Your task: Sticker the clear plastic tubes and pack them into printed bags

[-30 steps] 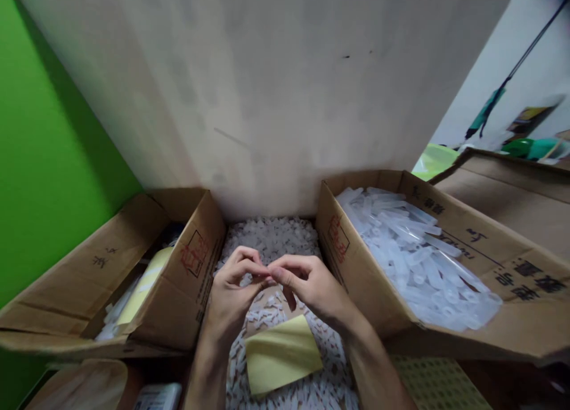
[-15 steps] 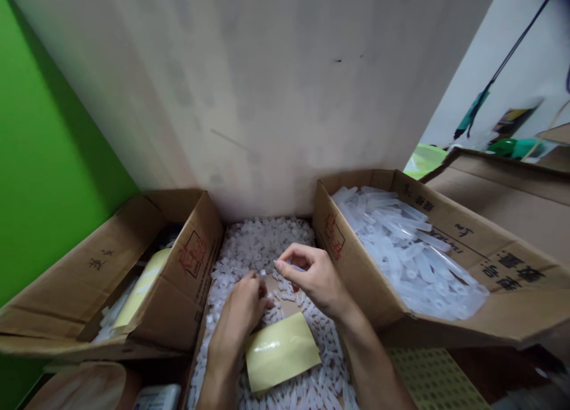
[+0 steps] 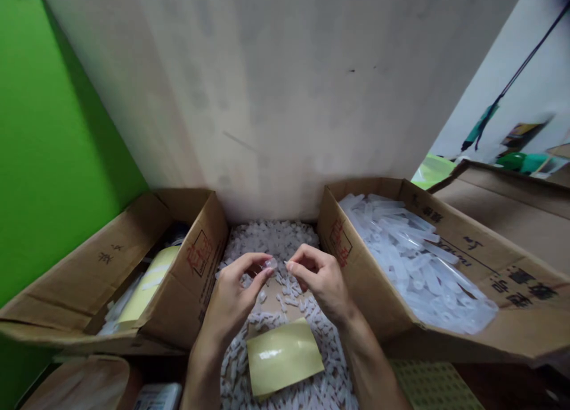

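Between thumb and fingers, my left hand (image 3: 240,282) pinches a small clear plastic cap (image 3: 271,264). Close on its right, my right hand (image 3: 318,276) is closed in a pinch on a tiny whitish piece (image 3: 287,265), too small to name. A narrow gap separates the two pieces. Below and behind both hands spreads a layer of small translucent plastic pieces (image 3: 271,235), heaped at the back. A yellow glossy sheet (image 3: 285,358) lies on them in front of my wrists.
At the right, a cardboard box (image 3: 374,291) holds translucent plastic tubes (image 3: 401,249). The left cardboard box (image 3: 178,297) contains another yellow sheet (image 3: 149,285) and clear plastic items. A pale upright panel (image 3: 276,101) rises behind, with a green wall (image 3: 66,131) at the left.
My left hand has risen and turned, bringing the clear cap up facing the right hand's fingertips. My right hand keeps its pinch. The view has shifted slightly.
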A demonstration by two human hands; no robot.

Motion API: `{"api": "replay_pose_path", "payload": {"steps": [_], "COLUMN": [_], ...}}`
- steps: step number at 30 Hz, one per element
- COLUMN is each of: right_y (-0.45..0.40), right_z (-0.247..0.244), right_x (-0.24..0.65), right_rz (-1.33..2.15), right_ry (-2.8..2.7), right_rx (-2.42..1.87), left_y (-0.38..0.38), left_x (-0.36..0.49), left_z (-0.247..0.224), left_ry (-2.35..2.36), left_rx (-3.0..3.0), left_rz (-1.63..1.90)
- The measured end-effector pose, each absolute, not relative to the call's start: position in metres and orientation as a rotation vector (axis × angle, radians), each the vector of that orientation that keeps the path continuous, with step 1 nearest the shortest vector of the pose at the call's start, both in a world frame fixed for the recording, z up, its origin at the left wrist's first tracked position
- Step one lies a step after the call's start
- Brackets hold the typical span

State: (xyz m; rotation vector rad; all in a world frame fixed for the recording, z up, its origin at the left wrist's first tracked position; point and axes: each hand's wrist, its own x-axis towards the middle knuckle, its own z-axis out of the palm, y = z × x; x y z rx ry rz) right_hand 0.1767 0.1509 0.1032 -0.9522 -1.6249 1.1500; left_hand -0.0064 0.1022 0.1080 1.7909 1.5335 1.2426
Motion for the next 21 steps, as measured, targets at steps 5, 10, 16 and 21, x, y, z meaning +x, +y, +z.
{"api": "replay_pose_path", "payload": {"steps": [5, 10, 16, 21], "right_y": [0.145, 0.145, 0.149, 0.144], "right_z": [0.115, 0.115, 0.114, 0.114], "right_x": [0.178, 0.183, 0.187, 0.187], "right_rz": [1.019, 1.098, 1.077, 1.249], "right_ry": [-1.816, -1.757, -1.696, -1.629], "right_rx": [-0.889, -0.848, -0.695, -0.643], "left_y": [0.099, 0.099, 0.097, 0.100], "left_x": [-0.006, -0.008, -0.004, 0.002], "left_z": [0.116, 0.117, 0.118, 0.117], "left_ry": [1.444, 1.448, 1.507, 1.584], "left_rx": [1.817, 1.816, 1.841, 1.819], "left_rz": [1.300, 1.238, 1.187, 1.219]}}
